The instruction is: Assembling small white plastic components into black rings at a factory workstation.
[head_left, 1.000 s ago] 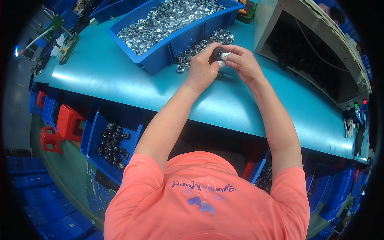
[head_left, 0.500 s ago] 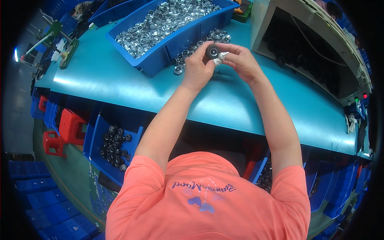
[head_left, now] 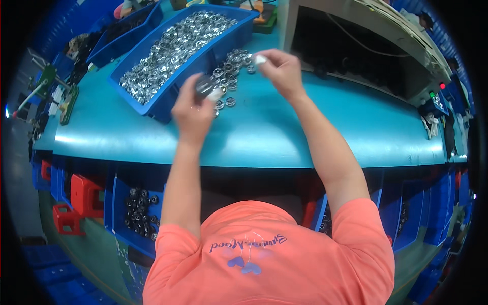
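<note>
My left hand (head_left: 193,108) holds a small dark round part (head_left: 204,85) between its fingertips, above the teal table (head_left: 264,129). My right hand (head_left: 279,68) is raised to the right of it and pinches a small white piece (head_left: 260,59) at its fingertips. Between and behind the hands lies a loose heap of shiny metal rings (head_left: 231,63) on the table. A long blue bin (head_left: 157,104) full of the same silver rings (head_left: 170,51) stands just left of the hands.
A grey machine housing (head_left: 366,46) with a dark opening stands at the back right, with red and green lamps (head_left: 438,89). Under the table's front edge are blue bins, one holding dark round parts (head_left: 140,211), and red bins (head_left: 81,195) at the left.
The hands were together over the ring heap, both on the dark part. Now they have come apart: the left drew back and left with the part, the right stayed up holding the white piece.
</note>
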Demonstrator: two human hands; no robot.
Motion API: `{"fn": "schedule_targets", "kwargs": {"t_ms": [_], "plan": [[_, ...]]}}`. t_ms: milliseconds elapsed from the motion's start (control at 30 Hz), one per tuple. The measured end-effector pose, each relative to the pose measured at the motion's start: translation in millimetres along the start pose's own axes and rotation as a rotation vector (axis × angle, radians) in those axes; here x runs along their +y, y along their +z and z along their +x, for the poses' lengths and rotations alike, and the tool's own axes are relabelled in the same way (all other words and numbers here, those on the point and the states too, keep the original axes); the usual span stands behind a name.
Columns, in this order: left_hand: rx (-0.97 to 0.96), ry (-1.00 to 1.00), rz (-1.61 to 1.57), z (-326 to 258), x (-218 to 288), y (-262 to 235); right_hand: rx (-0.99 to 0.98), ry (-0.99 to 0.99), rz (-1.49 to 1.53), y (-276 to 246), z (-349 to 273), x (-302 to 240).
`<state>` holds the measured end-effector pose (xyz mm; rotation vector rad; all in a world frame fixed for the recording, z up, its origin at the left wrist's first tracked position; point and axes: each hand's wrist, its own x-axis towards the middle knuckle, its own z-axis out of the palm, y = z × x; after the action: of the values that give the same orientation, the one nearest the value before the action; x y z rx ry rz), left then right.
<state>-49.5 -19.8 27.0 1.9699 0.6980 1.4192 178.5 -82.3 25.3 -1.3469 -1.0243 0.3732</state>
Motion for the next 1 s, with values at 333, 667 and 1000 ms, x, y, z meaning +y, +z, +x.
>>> {"fn": "schedule_targets", "kwargs": {"t_ms": [333, 667, 1000], "plan": [[-0.127, -0.528, 1.344, -174.5, -66.5, -350.1, 0.386, 0.075, -1.213, -97.7, 31.8, 75.1], [-0.181, -0.133, 0.511, -71.2, 1.2, -167.7, 0.062, 0.22, -1.45, -70.5, 37.1, 78.3], [-0.338, -0.176, -0.262, 0.5, 4.2, 29.7, 0.671, -0.471, -0.939, -83.4, 44.4, 63.0]]}}
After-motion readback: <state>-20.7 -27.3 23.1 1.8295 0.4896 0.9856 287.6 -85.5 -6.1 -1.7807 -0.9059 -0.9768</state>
